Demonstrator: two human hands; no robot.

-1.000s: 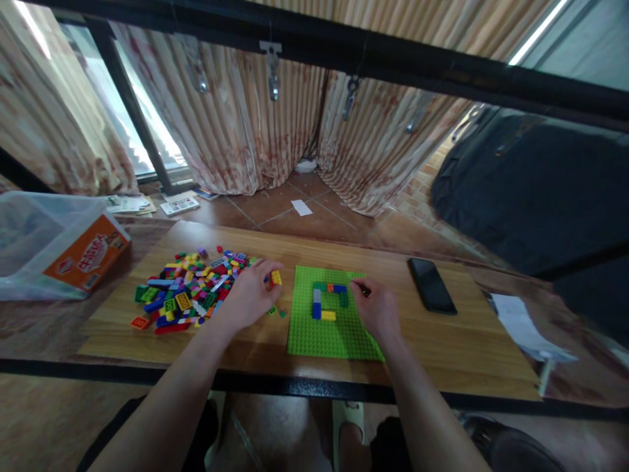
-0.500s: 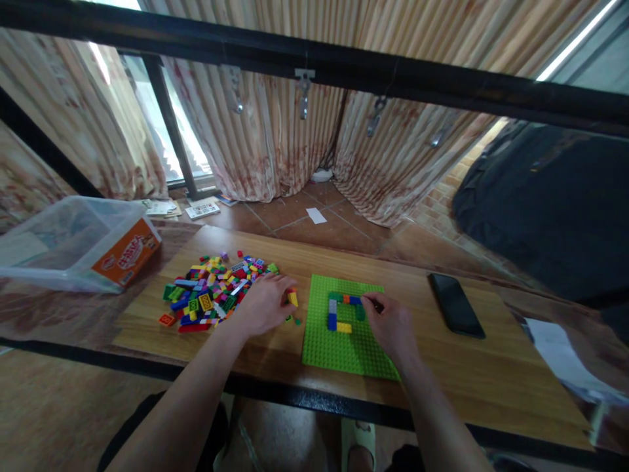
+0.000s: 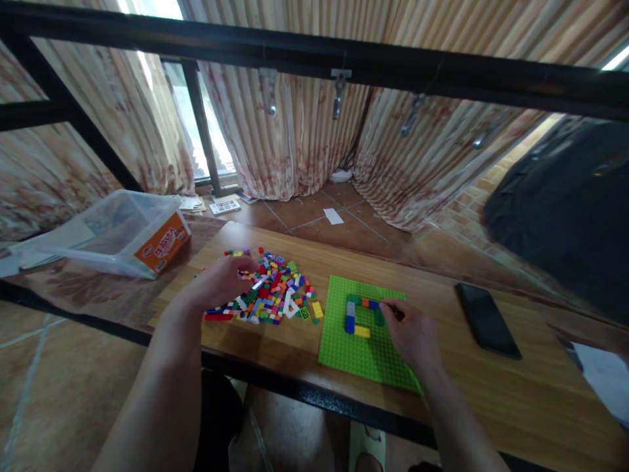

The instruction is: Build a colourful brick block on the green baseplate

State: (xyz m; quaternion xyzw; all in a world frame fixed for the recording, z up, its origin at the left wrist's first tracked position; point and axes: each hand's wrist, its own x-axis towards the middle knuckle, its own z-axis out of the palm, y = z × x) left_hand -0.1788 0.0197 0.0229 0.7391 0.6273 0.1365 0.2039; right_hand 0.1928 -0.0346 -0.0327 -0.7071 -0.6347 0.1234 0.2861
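Note:
My left hand (image 3: 223, 282) hovers over the left part of a loose pile of building bricks (image 3: 275, 288), thumb and fingers apart and with nothing visible between them. A yellow brick (image 3: 317, 310) lies at the pile's right edge. On the green baseplate (image 3: 339, 357) stands an outline of joined bricks: grey (image 3: 350, 309), blue (image 3: 350, 325), yellow (image 3: 362, 332), orange (image 3: 365, 303) and green. My right hand (image 3: 410, 328) pinches at the outline's far right corner, by a blue brick (image 3: 373, 305) and a dark green brick (image 3: 379, 318). Its fingers partly hide that corner.
A clear plastic box (image 3: 122, 229) with an orange label stands left of the wooden tabletop (image 3: 295, 351). A black phone (image 3: 486, 320) lies right of the baseplate, with white paper (image 3: 602, 377) farther right. A dark metal bar (image 3: 304, 56) crosses the view above the table.
My left hand has moved left from beside the yellow brick to above the pile, leaving that brick on the table. My right hand stays at the outline's corner. The view has shifted left.

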